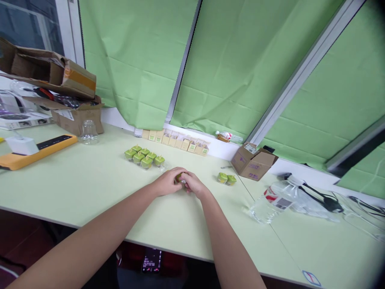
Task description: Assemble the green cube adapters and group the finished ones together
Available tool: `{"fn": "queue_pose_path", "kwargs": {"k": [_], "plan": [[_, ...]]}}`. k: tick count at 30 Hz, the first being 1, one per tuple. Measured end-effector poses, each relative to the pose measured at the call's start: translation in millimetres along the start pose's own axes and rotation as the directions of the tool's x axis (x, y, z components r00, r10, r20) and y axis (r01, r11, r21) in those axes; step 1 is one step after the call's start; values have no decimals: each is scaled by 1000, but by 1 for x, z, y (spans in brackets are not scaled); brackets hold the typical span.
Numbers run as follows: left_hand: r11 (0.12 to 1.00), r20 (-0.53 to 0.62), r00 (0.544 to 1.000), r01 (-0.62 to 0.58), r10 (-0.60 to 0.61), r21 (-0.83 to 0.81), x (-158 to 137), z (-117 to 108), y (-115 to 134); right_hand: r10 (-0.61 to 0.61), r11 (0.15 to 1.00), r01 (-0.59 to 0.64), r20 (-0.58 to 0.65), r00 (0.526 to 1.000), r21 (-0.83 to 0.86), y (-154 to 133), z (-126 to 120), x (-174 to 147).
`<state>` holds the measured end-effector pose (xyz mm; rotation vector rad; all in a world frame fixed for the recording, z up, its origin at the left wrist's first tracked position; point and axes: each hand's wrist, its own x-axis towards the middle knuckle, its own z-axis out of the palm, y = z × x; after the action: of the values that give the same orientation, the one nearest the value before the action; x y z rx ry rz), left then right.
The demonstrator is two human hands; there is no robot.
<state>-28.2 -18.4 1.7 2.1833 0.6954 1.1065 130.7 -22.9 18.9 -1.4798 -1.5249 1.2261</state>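
My left hand [167, 182] and my right hand [194, 185] meet over the middle of the table, fingers closed around a small green-topped item [178, 178]. Most of it is hidden by the fingers. It looks like the small square green-topped pieces with clear lower parts [146, 162] grouped just beyond my left hand. A bit of clear plastic [164, 166] lies between that group and the hand. Two more such green-topped pieces [222, 178] stand together to the right of my right hand.
Several small tan boxes [179, 142] line the back edge of the table [99, 180]. An open carton [252, 162] and a large clear bottle [276, 200] stand at right, near cables. At left are an orange power strip [57, 145], a clear jar [89, 132] and stacked cartons [78, 117].
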Motion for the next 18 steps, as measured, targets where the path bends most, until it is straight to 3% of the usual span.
{"fn": "queue_pose_path", "kwargs": {"k": [4, 12, 18], "plan": [[998, -42, 998, 57, -56, 24, 0, 0, -3, 7, 1000, -7, -41, 999, 0, 1, 0, -1], [992, -89, 991, 104, -98, 65, 2, -1, -8, 28, 990, -30, 22, 999, 137, 5, -4, 1], [991, -131, 985, 122, -114, 51, 1, 0, -15, -56, 968, 59, -20, 998, 246, 5, -12, 2]]}}
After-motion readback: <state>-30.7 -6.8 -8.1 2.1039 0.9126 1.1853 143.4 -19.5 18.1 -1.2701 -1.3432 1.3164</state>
